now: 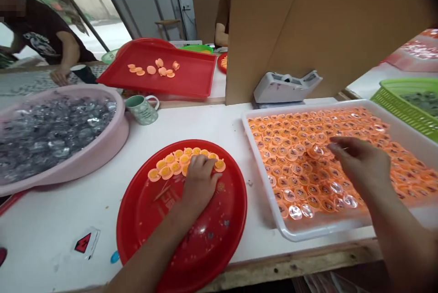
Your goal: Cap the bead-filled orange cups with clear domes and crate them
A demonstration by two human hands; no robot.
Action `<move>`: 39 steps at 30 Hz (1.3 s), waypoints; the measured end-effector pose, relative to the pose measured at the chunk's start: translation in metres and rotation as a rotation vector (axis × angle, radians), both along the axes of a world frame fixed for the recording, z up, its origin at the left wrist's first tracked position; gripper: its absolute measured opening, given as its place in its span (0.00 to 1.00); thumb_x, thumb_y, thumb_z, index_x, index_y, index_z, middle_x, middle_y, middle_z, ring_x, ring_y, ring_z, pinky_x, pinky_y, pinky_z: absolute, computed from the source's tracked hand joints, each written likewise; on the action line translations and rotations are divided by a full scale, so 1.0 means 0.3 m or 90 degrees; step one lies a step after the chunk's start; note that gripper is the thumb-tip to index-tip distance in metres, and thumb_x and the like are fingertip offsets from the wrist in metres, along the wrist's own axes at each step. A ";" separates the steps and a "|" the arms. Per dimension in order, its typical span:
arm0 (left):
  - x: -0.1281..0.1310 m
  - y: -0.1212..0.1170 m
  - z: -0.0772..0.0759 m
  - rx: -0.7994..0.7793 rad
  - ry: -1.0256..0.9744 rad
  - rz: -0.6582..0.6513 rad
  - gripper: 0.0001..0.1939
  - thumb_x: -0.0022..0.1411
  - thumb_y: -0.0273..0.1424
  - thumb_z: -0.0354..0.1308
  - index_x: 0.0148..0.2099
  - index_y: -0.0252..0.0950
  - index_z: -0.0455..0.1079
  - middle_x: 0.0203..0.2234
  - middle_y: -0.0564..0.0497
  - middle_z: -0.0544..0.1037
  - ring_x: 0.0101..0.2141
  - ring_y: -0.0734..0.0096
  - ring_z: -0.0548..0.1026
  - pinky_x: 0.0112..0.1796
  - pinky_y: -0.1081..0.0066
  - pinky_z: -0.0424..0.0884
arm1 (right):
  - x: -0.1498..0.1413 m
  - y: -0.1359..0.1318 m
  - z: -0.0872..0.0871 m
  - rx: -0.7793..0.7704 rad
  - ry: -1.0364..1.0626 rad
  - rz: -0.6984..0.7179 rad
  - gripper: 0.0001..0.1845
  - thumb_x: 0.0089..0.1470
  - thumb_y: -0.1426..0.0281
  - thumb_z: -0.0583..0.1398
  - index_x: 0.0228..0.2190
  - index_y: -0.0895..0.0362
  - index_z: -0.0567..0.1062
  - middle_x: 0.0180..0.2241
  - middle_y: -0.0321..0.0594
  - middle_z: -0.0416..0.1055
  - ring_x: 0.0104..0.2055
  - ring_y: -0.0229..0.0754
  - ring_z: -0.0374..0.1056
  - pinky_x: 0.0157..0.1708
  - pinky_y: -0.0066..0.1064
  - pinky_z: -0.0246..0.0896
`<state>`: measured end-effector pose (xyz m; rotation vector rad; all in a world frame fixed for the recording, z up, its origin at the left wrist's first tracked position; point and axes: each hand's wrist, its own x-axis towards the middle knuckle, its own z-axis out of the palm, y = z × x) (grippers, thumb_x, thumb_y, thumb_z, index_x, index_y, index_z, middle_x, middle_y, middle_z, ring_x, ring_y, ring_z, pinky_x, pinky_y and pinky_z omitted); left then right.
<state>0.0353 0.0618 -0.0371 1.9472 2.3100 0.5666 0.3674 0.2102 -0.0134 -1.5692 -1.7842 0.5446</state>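
Observation:
A round red tray holds rows of small orange disc pieces toward its far side. Over them is my left hand, fingers bent down onto the discs and thumb held apart; its fingertips are partly hidden. My right hand hovers above a white plastic tray packed with orange discs bearing printed pictures. Its thumb and finger are pinched together, close beside a raised-looking orange disc. What sits in that pinch is too small to make out. Some discs there carry shiny clear covers.
On the left stands a pink basin of clear-and-dark pieces, beside a green mug. Behind are a red rectangular tray, a cardboard panel and a white device. A green basket is far right; another person sits far left.

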 end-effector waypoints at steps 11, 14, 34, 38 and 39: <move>0.038 -0.061 0.021 -0.104 0.032 -0.126 0.11 0.58 0.19 0.49 0.25 0.35 0.63 0.30 0.46 0.68 0.35 0.60 0.65 0.34 0.61 0.62 | -0.533 -0.594 -0.051 0.007 -0.281 0.512 0.11 0.54 0.82 0.58 0.25 0.58 0.75 0.28 0.43 0.72 0.32 0.46 0.65 0.32 0.37 0.59; 0.012 -0.171 0.024 -0.110 -0.009 -0.107 0.09 0.61 0.21 0.49 0.29 0.35 0.64 0.33 0.46 0.71 0.36 0.60 0.67 0.37 0.61 0.64 | -0.585 -0.587 -0.086 -0.001 -0.406 0.532 0.09 0.51 0.81 0.61 0.23 0.59 0.74 0.27 0.46 0.73 0.31 0.48 0.67 0.31 0.38 0.58; -0.078 -0.388 0.056 -0.163 -0.811 0.272 0.18 0.54 0.34 0.62 0.48 0.38 0.72 0.30 0.53 0.79 0.29 0.68 0.76 0.32 0.70 0.75 | -0.607 -0.599 -0.164 -0.009 -0.178 0.586 0.13 0.55 0.81 0.55 0.34 0.57 0.77 0.36 0.44 0.71 0.38 0.44 0.67 0.37 0.33 0.65; -0.082 -0.397 0.058 -0.155 -0.893 0.252 0.21 0.51 0.32 0.65 0.49 0.38 0.72 0.38 0.50 0.80 0.40 0.64 0.77 0.40 0.68 0.75 | -0.611 -0.578 -0.158 -0.076 -0.068 0.525 0.12 0.57 0.80 0.51 0.31 0.57 0.72 0.35 0.44 0.70 0.35 0.42 0.67 0.36 0.33 0.64; -0.085 -0.400 0.056 -0.155 -0.903 0.254 0.21 0.51 0.32 0.65 0.49 0.38 0.72 0.40 0.49 0.80 0.42 0.62 0.77 0.41 0.68 0.75 | -0.608 -0.573 -0.151 -0.104 -0.042 0.495 0.10 0.57 0.79 0.51 0.30 0.57 0.70 0.33 0.43 0.69 0.34 0.43 0.67 0.35 0.34 0.63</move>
